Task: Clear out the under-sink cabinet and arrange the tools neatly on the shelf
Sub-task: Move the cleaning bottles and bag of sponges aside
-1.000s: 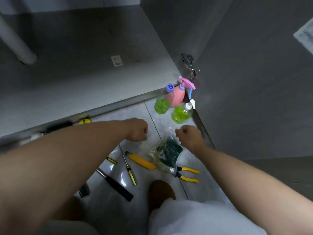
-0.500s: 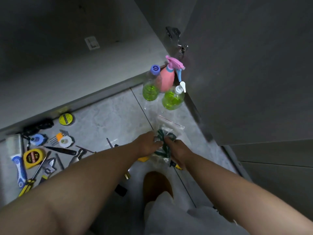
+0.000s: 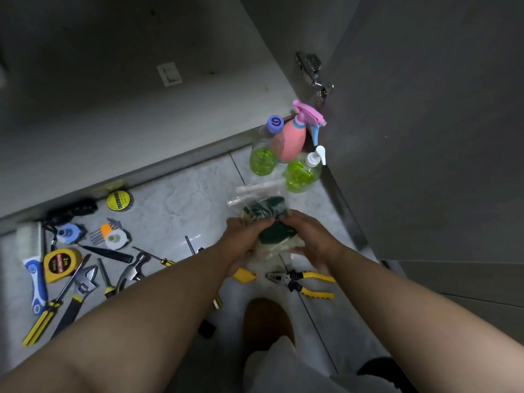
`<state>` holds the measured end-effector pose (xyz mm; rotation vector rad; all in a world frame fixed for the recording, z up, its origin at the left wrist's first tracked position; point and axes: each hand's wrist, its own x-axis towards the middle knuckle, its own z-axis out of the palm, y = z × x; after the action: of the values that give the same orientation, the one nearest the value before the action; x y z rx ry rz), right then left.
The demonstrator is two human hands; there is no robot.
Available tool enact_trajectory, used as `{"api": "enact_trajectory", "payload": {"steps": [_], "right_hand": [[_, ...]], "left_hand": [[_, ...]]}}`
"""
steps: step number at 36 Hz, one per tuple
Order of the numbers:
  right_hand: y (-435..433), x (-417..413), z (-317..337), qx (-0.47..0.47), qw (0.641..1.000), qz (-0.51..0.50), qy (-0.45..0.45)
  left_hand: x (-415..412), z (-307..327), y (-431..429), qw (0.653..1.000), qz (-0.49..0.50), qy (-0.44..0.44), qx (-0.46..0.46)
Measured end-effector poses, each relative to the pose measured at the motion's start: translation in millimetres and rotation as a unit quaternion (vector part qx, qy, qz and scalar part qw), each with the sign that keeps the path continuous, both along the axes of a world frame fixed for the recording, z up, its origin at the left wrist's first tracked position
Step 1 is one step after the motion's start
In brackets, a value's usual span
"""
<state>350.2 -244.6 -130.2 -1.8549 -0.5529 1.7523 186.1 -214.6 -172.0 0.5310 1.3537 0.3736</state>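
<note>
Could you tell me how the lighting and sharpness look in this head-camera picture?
Head view: dim overall, the cabinet interior darkest; a bright glare spot on the floor tile; wide-angle bending stretches the forearms at the edges; the tape measure label is legible.

left hand point(image 3: 243, 240), right hand point(image 3: 308, 239), both gripping, arms extended

A clear zip bag point(image 3: 262, 217) of dark green scouring pads is held off the floor point(image 3: 175, 205); yellow-handled pliers point(image 3: 304, 280), hammer point(image 3: 131, 272) and tape measure point(image 3: 61, 263) lie scattered there.
</note>
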Motion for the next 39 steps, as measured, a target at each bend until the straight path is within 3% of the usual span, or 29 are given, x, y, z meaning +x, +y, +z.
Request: {"api": "enact_trajectory", "payload": {"steps": [4, 10, 15, 26, 33, 39], "right_hand": [[6, 0, -2, 0.044, 0.995, -0.09, 0.01], [13, -2, -15, -0.013, 0.991, -0.13, -0.014], [29, -8, -23, 0.002, 0.983, -0.183, 0.012], [73, -16, -28, 0.029, 0.983, -0.179, 0.014], [58, -14, -27, 0.054, 0.975, -0.214, -0.016], [48, -2, -27, -0.006, 0.973, -0.231, 0.006]], "left_hand": [[8, -1, 18, 0.999, 0.03, 0.014, 0.015], [28, -6, 40, 0.995, -0.044, 0.06, 0.073], [34, -14, 50, 0.99, -0.037, 0.079, 0.11], [28, -9, 88, 0.982, -0.002, 0.103, 0.156], [31, -6, 78, 0.994, -0.004, 0.067, 0.09], [36, -4, 68, 0.998, 0.005, 0.036, 0.041]]}}
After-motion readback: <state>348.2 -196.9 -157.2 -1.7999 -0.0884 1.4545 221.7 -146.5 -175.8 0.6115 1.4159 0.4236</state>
